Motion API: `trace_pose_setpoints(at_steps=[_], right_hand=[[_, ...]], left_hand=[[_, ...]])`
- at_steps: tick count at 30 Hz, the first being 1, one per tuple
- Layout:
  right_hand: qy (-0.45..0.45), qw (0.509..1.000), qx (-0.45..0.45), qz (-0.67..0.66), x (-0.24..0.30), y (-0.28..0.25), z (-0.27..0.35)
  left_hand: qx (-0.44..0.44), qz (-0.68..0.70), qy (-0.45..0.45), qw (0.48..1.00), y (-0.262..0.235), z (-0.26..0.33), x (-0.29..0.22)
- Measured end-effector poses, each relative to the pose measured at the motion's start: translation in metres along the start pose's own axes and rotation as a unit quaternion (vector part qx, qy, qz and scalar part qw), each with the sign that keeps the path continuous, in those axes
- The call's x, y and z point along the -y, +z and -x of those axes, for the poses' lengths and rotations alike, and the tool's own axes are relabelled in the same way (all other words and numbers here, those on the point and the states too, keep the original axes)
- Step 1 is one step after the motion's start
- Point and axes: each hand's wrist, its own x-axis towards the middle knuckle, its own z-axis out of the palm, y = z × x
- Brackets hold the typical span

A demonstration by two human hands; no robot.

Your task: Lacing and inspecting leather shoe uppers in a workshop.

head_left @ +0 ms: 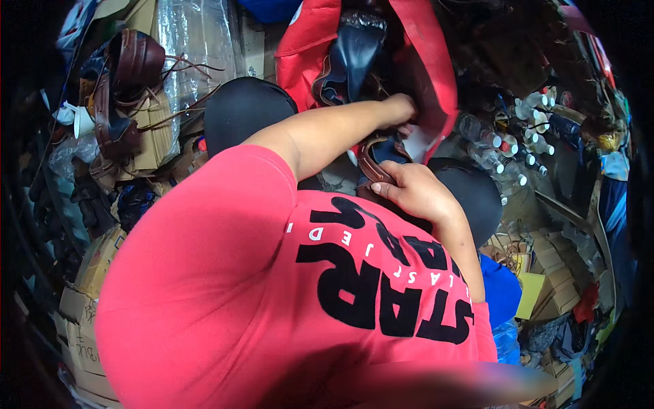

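Observation:
My right hand (417,191) is closed on a brown leather shoe upper (370,162) with a dark lining, its thumb pressed along the edge. Just beyond it, my left hand (398,111) reaches into the mouth of a red bag (438,85). Its fingers are curled down, partly hidden, and I cannot make out what they grip. A white patch (415,144) shows at the bag's near edge, beside the upper. Farther inside the bag lies a dark, shiny leather upper (354,58) with brown edging.
My dark-clad knees (248,112) flank the work. More brown leather uppers with loose laces (138,58) lie at left on cardboard (155,129), next to clear plastic wrap (197,48). Several plastic bottles (492,140) with white caps stand at right. A blue item (501,286) sits by my right elbow.

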Motion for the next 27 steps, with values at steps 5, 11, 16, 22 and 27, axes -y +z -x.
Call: trace_pose_setpoints(at_steps=[5,11,16,22,27], right_hand=[[-0.027,0.999,-0.003,0.024,0.007,0.002,-0.004],[-0.059,0.998,-0.002,-0.002,0.002,0.000,-0.011],[-0.061,0.998,-0.014,0.021,-0.001,0.001,-0.011],[-0.032,0.999,0.008,0.017,-0.004,-0.004,-0.009],[-0.026,0.999,0.017,0.038,0.001,-0.002,-0.010]], left_hand=[[-0.028,-0.463,0.376,0.802,-0.040,-0.103,0.036],[-0.157,-0.641,0.325,0.677,-0.065,-0.101,0.005],[-0.169,-0.746,0.280,0.581,-0.038,-0.097,-0.001],[-0.023,-0.863,0.157,0.480,-0.027,-0.058,-0.009],[-0.101,-0.720,0.245,0.641,-0.043,-0.085,0.019]])
